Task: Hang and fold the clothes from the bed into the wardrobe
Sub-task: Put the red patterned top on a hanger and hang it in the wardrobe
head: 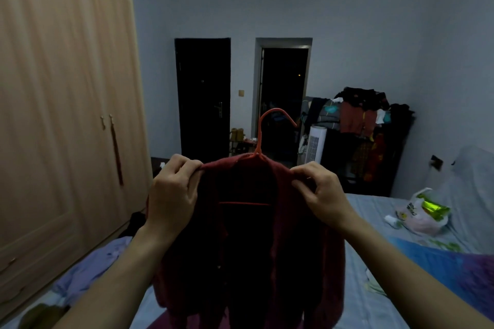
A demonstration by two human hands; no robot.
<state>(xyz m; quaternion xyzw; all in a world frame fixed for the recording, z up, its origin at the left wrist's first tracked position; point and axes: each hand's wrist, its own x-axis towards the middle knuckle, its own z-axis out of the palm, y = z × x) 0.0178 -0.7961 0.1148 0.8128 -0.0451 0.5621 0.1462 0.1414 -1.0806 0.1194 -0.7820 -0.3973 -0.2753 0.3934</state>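
2 hands hold a dark red cardigan (283, 235) up on an orange hanger (258, 141), above the bed (374, 310). The left hand (173, 192) has its grip clamped on the garment's left shoulder, thumb and fingers pinching the knit where it bunches over the hanger's end. The right hand (320, 192) has its grip clamped on the right shoulder, fingertips curled into the fabric just beside the collar. Between the 2 grips the hanger's neck rises upright and its hook curves over to the right; below them its crossbar shows through the open front of the cardigan, which hangs down from both grips toward the bed.

Left of the left grip stands the wardrobe (61, 115), its pale wooden doors closed. Below that grip, on the bed, lies a lilac garment (88, 272). Right of the right grip, and lower, a plastic bag (419, 216) with something shiny green inside rests on the bed. Beyond the right grip, against the far wall, a dark rack (369, 141) is heaped with clothes.
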